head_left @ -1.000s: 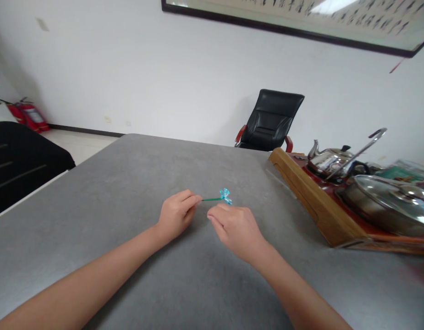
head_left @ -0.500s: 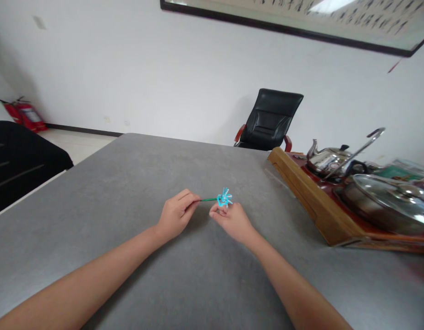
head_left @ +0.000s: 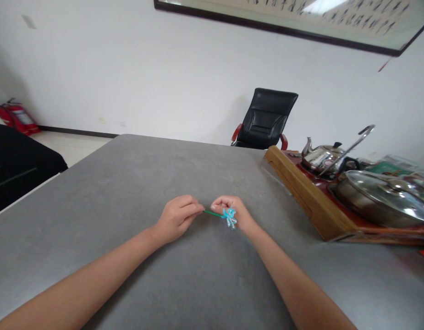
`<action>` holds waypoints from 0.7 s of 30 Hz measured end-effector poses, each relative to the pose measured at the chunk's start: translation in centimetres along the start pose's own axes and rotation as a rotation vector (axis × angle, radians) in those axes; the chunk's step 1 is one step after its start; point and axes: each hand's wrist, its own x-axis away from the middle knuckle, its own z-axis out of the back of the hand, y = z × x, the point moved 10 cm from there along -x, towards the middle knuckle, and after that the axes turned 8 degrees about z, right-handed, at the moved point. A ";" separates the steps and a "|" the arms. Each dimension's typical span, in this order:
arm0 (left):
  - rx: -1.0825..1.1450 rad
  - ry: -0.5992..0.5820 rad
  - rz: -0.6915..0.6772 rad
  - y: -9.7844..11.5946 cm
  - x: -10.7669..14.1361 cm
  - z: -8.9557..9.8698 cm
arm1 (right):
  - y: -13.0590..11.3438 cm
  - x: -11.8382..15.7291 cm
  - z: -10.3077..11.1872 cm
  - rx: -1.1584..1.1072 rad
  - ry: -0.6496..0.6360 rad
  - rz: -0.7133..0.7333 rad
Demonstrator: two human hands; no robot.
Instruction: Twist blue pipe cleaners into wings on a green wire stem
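Table (head_left: pixel 156 167), two hands (head_left: pixel 177 217) (head_left: pixel 242 214), one flower (head_left: pixel 229 217)

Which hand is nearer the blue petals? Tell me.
Right. The right hand is just behind the blue petals; the left hand is farther left, holding the green stem.

the left hand (head_left: pixel 177 217) pinches a green-stemmed blue flower (head_left: pixel 229 216) beside the right hand (head_left: pixel 238 205).

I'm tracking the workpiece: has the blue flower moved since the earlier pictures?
Yes. Judged against the wooden tray, the blue flower has moved down in the view and slightly right, towards the tray's near corner.
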 end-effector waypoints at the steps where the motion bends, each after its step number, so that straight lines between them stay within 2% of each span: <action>1: -0.026 -0.012 -0.030 0.3 0.0 -0.1 | 0.3 -0.1 0.1 -0.001 0.005 -0.020; 5: -0.139 -0.036 -0.135 1.6 0.1 -0.4 | 0.6 -0.2 0.6 0.008 0.017 -0.038; 10: -0.285 -0.065 -0.231 2.3 0.3 -1.2 | -0.6 -0.2 1.4 0.004 0.030 -0.032; 14: -0.370 -0.066 -0.273 2.6 0.5 -1.6 | -2.7 -0.1 1.7 0.102 0.051 0.003; 21: -0.409 -0.034 -0.274 2.8 0.4 -1.3 | -7.7 1.0 1.3 0.387 0.108 0.115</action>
